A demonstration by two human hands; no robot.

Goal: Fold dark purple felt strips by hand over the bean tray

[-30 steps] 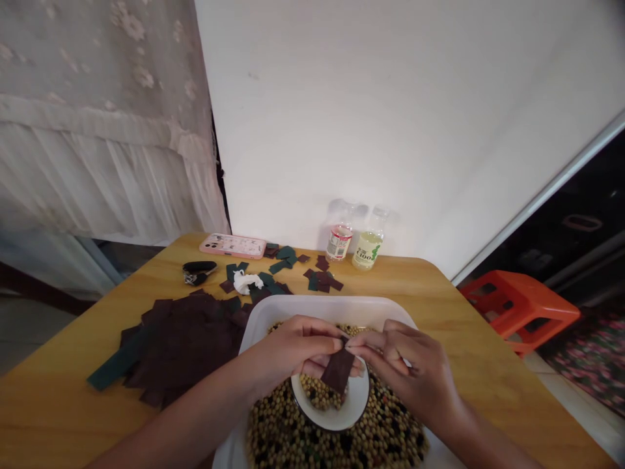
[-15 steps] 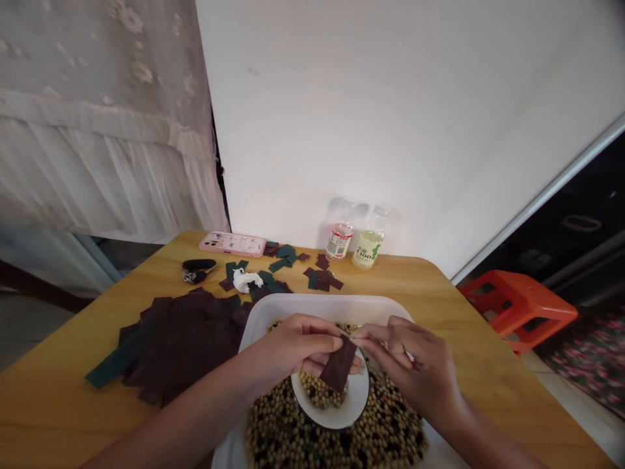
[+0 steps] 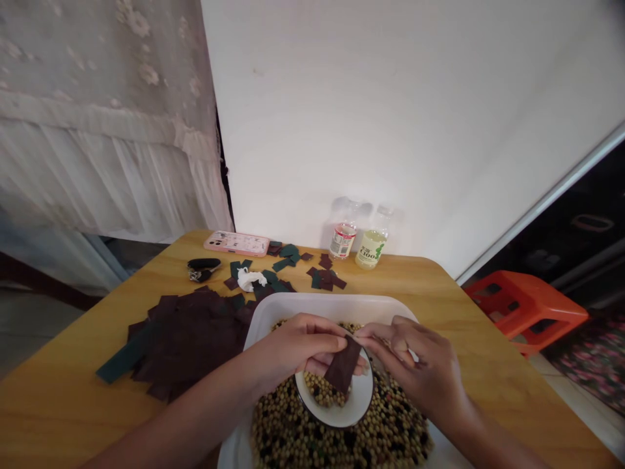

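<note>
My left hand holds a small dark brown rectangular cloth piece between thumb and fingers, with the piece slanting down toward me. At its upper right corner, my right hand pinches with thumb and forefinger closed; its other fingers curl in. Both hands are over a white bowl with a dark rim, partly filled with small yellowish balls. The bowl rests in a white tub among many small round balls, yellowish and black, beads or beans. My hands hide part of the bowl and tub.
Left of the tub lies a heap of dark brown and green pieces. Behind are a pink-cased phone, keys, a crumpled white tissue and two bottles by the wall. An orange stool stands right of the table.
The whole view has shifted slightly, so things appear a little farther right. Both hands keep nearly the same hold on the brown cloth piece.
</note>
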